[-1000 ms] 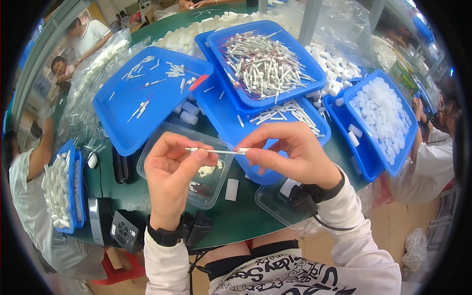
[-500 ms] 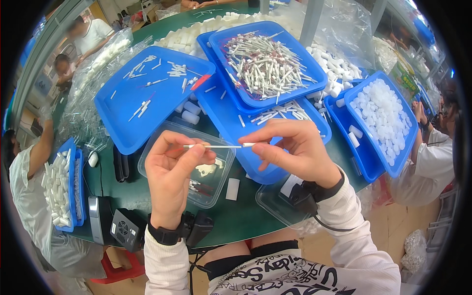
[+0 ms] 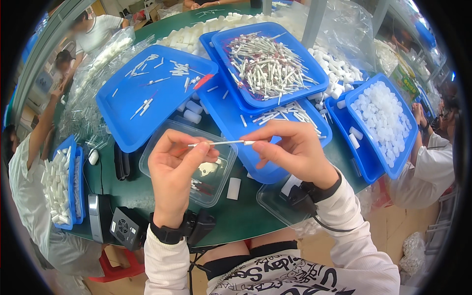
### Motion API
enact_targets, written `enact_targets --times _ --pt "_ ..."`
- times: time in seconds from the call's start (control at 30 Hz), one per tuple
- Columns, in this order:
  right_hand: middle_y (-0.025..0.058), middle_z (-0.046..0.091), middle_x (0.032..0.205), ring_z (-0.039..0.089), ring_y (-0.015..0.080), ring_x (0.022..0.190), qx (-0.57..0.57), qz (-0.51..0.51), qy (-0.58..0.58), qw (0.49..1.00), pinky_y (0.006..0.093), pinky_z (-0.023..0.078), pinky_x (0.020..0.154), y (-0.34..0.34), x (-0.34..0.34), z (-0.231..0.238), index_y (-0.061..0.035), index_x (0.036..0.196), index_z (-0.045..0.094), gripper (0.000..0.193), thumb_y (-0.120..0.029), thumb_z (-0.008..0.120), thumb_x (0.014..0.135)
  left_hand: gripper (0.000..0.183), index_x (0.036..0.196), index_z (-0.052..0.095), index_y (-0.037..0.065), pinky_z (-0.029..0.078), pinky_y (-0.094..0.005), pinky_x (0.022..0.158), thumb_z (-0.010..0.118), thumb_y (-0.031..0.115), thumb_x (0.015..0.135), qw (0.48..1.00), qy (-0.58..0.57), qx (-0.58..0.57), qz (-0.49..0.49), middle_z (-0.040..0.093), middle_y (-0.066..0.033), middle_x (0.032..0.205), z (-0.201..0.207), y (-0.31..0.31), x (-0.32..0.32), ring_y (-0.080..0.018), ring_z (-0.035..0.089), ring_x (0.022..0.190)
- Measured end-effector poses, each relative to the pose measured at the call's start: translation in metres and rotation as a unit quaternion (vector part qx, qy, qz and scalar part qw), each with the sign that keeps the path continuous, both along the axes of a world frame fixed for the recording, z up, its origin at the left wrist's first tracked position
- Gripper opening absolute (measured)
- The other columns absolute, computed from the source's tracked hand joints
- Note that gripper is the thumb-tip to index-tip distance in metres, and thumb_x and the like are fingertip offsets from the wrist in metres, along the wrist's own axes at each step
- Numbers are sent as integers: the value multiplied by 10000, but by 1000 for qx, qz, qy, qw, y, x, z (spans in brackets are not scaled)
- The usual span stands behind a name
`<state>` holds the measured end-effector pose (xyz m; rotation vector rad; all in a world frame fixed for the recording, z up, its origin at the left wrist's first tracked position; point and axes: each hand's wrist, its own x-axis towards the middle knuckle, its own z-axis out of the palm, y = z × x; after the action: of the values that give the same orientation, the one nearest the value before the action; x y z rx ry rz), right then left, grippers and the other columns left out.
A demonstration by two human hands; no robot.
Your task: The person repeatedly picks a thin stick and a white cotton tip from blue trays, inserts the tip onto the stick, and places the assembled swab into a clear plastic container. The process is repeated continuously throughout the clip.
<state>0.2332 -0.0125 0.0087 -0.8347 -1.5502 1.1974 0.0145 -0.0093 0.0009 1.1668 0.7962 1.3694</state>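
In front of my body, my left hand [image 3: 172, 164] pinches a thin white stick [image 3: 227, 142] between thumb and fingertips, a bit of red showing at its left end. The stick lies nearly level, pointing to the right. My right hand [image 3: 292, 150] holds a short white tube [image 3: 249, 142] between thumb and forefinger. The tube lines up with the stick's right end and appears to meet it; whether the stick enters it I cannot tell. Below the hands is a clear plastic container [image 3: 222, 189] with a few small white-and-red pieces inside.
A blue tray [image 3: 118, 125] with scattered white sticks lies left. Stacked blue trays [image 3: 314, 83] heaped with sticks stand behind my hands. At right, a blue tray [image 3: 351, 105] holds translucent white pieces. A white cylinder [image 3: 234, 188] and a black device [image 3: 129, 228] are on the green table.
The tube and the stick's right end now look joined, where a small gap showed before. My hands have barely shifted. At far left, a person's arm has reached farther forward.
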Motion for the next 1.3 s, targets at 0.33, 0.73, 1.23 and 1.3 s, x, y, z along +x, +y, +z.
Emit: enact_targets --times 0.33,0.73,1.23,1.3 --pt "73 655 884 613 101 753 -41 33 28 998 247 571 582 2 2 0 19 1055 690 192 -73 629 899 125 910 548 -4 555 -316 754 658 -15 852 1000 12 20 -5 663 -159 921 1 -1 0 -224 684 827" --pt "62 655 870 630 109 746 -117 81 54 988 254 569 568 2 6 2 38 1079 665 224 -108 619 916 100 908 579 -25 550 -307 758 643 -53 836 997 44 57 0 659 -145 901 2 -2 -1 -205 673 810" --pt "36 618 820 602 85 713 -114 84 61 988 249 566 554 5 8 2 27 1072 677 214 -110 613 921 106 909 603 -46 547 -301 770 657 -70 820 995 66 68 -6 668 -138 899 1 -2 0 -191 672 828" --pt "48 639 860 604 81 743 -75 62 33 995 247 569 563 5 6 1 26 1059 683 206 -109 608 923 106 905 610 -45 545 -295 774 668 -61 817 993 86 82 -10 672 -133 898 0 -2 1 -185 672 831"
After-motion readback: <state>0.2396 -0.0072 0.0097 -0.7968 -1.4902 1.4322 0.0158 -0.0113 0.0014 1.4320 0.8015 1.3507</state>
